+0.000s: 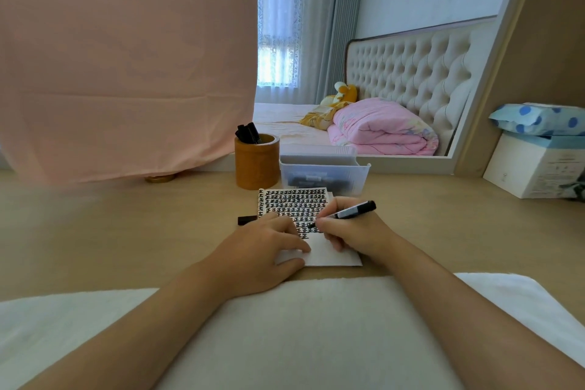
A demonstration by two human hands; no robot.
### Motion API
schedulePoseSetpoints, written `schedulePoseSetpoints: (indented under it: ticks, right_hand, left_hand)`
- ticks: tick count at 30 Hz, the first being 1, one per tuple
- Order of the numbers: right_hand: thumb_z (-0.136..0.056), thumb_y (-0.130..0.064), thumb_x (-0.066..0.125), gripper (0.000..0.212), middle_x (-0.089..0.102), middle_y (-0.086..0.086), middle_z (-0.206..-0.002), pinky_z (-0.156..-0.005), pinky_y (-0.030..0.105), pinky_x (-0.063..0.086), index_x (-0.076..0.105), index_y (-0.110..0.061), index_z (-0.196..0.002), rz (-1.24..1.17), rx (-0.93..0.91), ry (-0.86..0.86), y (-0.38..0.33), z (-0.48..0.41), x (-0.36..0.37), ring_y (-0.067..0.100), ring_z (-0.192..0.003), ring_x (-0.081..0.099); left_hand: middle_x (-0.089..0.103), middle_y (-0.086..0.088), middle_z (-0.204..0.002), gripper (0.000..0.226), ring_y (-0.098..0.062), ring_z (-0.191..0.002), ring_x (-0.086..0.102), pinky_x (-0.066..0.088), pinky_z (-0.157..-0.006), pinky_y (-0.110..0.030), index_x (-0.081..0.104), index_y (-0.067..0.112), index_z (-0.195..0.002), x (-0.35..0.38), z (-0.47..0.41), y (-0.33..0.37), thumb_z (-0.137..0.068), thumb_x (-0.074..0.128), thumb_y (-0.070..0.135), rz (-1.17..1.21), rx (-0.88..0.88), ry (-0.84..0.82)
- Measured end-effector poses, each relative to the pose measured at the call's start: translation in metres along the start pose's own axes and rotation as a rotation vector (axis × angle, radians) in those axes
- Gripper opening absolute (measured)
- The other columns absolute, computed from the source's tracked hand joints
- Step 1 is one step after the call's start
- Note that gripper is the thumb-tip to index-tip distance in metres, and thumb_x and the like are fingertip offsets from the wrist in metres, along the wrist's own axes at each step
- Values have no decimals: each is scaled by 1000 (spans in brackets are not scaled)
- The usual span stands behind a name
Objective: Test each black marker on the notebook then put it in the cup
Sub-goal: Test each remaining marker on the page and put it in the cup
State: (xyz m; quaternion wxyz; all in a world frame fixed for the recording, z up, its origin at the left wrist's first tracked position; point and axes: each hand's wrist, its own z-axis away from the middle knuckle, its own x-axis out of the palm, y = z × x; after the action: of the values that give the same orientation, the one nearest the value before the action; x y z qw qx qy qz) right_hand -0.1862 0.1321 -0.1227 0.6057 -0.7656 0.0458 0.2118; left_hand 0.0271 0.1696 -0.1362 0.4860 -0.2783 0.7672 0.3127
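Behind the desk, cup holds markers.

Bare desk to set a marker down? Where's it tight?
Bare desk left of the notebook, in front of the pink cloth; more between the right hand, gripping a marker, and the white box. Crowded behind the notebook: cup, clear bin; cap at its left edge.
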Motion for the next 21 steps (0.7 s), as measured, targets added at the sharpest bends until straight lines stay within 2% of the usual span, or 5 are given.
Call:
schedulePoseSetpoints:
  ticks: [3, 12, 21]
  right_hand:
    - [-87, -9, 69, 15, 68, 9, -64, -48, 27, 46, 61, -5, -75, 34, -13, 30, -1, 0, 3, 19, -49, 55]
    - [-84, -9, 71, 21, 60, -5, -53, -45, 22, 40, 57, -13, -69, 114, -17, 63, 1, 1, 6, 8, -45, 49]
    - [-77, -7, 75, 29, 58, -9, -59, -50, 21, 40, 56, -19, -59, 183, -84, 54, 4, -2, 7, 4, -54, 50]
  left_hand:
    - [52, 20, -112, 35, 0, -103, 42, 46, -83, -26, 62, 42, -125, 0, 0, 0, -92, 55, 52, -2, -10, -10]
    - [49, 21, -111, 35, 0, -104, 41, 46, -86, -26, 61, 41, -126, -2, 0, 2, -92, 56, 51, 10, -24, -27]
    - [51, 21, -112, 35, 0, -104, 41, 46, -88, -29, 61, 43, -125, -1, -1, 1, -92, 56, 53, 12, -41, -36]
